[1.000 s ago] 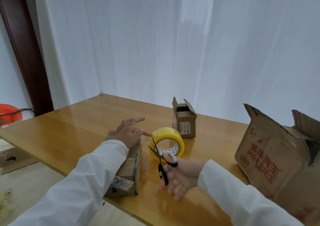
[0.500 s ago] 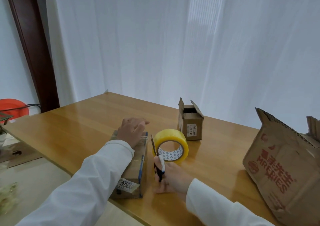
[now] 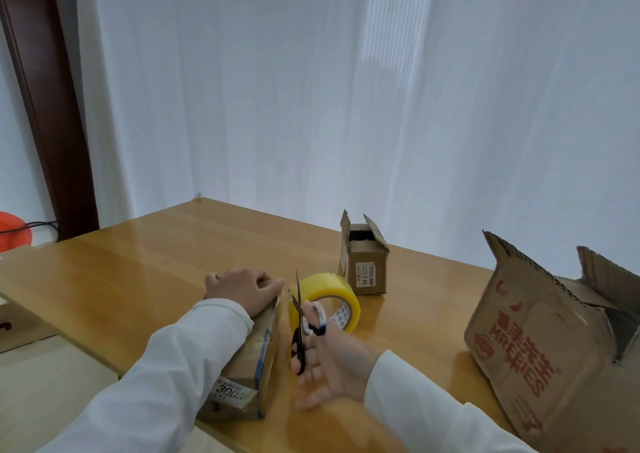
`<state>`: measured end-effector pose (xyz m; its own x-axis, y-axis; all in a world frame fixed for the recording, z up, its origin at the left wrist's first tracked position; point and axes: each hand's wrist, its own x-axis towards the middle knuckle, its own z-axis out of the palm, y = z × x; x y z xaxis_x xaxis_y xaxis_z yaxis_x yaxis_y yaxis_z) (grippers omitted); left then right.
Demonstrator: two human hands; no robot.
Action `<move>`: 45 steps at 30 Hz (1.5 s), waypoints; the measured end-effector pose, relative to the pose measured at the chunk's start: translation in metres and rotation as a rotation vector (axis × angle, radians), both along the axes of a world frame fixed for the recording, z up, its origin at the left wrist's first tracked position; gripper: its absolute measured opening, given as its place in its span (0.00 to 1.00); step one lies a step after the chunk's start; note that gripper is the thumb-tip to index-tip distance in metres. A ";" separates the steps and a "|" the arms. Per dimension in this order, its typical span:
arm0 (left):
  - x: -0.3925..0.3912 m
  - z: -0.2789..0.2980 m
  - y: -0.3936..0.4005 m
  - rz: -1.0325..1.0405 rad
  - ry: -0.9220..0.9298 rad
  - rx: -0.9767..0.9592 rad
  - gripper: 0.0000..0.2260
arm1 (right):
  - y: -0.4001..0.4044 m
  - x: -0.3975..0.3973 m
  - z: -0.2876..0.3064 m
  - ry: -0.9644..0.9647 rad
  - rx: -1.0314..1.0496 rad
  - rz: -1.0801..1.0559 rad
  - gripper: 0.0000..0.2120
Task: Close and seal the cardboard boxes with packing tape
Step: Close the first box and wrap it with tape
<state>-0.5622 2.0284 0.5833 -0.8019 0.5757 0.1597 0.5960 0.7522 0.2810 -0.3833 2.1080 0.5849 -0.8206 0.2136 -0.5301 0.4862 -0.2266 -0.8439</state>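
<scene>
A flat closed cardboard box [image 3: 251, 366] with a "300" label lies near the table's front edge. My left hand [image 3: 242, 289] rests on its far end, fingers bent over the top. My right hand [image 3: 329, 359] holds black scissors [image 3: 298, 328] by the handles, blades apart and pointing up between the box and a yellow tape roll [image 3: 325, 300]. The roll stands on edge just right of the box. A small open box [image 3: 363, 262] stands behind the roll. A large open box [image 3: 554, 348] with red lettering lies tilted at the right.
The wooden table [image 3: 138, 269] stretches left and back toward a white curtain [image 3: 346, 88]. An orange object [image 3: 14, 230] sits beyond the left edge beside a dark door frame [image 3: 48, 106]. More cardboard lies low at the left [image 3: 20, 328].
My left hand has curled from spread fingers onto the box's far end. The scissors in my right hand have opened again beside the tape roll.
</scene>
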 end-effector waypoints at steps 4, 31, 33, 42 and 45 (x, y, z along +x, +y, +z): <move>0.001 0.001 0.001 0.014 0.001 -0.002 0.18 | -0.009 0.000 -0.016 0.083 0.025 -0.150 0.21; 0.006 0.006 -0.001 0.010 -0.051 -0.015 0.19 | 0.004 0.006 -0.008 -0.049 0.017 0.088 0.28; 0.005 0.005 -0.002 0.005 -0.061 -0.008 0.20 | 0.011 0.008 -0.002 -0.076 0.045 0.175 0.32; 0.011 0.016 0.000 -0.017 -0.097 -0.200 0.18 | 0.071 0.015 0.062 0.213 0.496 -0.282 0.20; 0.016 0.027 0.013 0.017 -0.194 -0.395 0.22 | 0.109 0.022 0.031 -0.037 1.057 -0.371 0.19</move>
<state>-0.5460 2.0410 0.6106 -0.8053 0.5488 -0.2245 0.5472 0.8336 0.0751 -0.3617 2.2167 0.6160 -0.6001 0.7989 0.0400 0.5662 0.4596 -0.6842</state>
